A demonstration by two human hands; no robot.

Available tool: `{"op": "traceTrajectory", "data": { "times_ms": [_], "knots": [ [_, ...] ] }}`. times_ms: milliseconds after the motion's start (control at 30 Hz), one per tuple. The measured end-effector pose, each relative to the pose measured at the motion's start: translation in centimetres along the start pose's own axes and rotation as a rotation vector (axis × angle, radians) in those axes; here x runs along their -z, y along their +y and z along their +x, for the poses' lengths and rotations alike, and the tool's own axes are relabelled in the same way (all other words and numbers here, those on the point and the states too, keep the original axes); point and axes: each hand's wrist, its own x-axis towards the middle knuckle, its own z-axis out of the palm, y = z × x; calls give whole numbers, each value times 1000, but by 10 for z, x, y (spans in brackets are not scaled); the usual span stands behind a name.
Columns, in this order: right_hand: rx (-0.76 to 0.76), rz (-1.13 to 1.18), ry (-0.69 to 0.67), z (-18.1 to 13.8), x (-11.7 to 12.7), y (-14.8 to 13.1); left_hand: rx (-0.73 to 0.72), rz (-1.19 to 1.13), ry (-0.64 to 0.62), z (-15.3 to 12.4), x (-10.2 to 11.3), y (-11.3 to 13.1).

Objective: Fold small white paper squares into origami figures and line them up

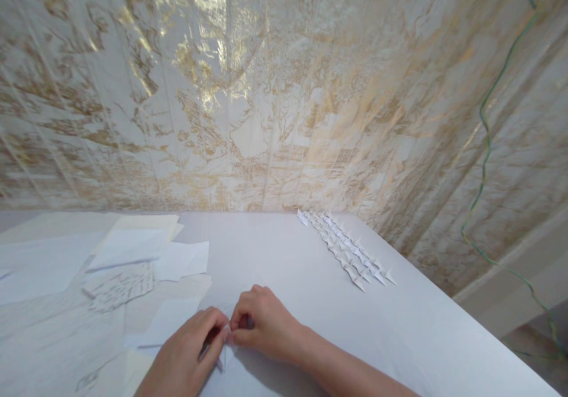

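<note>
My left hand (190,349) and my right hand (264,325) meet at the near middle of the white table (275,249). Both pinch a small piece of white paper (227,338) between their fingertips, pressing it against the tabletop. Most of that paper is hidden by the fingers. A double row of several small folded white paper pieces (348,252) lies to the far right of my hands, running diagonally toward the wall.
Loose white and cream paper sheets (133,246) lie scattered over the left of the table, one printed sheet (119,290) among them. A gold-patterned wall (284,89) rises behind the table. A green cord (486,148) hangs at the right, past the table's right edge.
</note>
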Motion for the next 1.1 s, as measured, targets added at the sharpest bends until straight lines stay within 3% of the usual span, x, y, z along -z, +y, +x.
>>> {"op": "traceTrajectory", "data": {
  "times_ms": [100,200,300,400,600,700,900,1100],
  "knots": [
    [13,46,119,-3,-5,-4,21,-95,144,0,-5,-6],
    [44,148,282,-4,-7,-7,188,-390,284,-1,-15,-7],
    [58,184,365,-5,-9,-9,378,-819,203,-1,-26,-4],
    [38,126,349,-6,-12,-10,425,-1037,56,-2,-31,-3],
    [225,-203,314,-6,-15,-8,303,-977,-21,-3,-33,-7],
    [264,-225,303,-3,-17,-5,289,-901,-42,-3,-32,-8],
    [324,77,283,-3,-13,-1,409,-1051,-95,2,-25,-8],
    [196,409,245,-6,-6,-6,449,-1074,-53,3,-22,-2]
  ]
}}
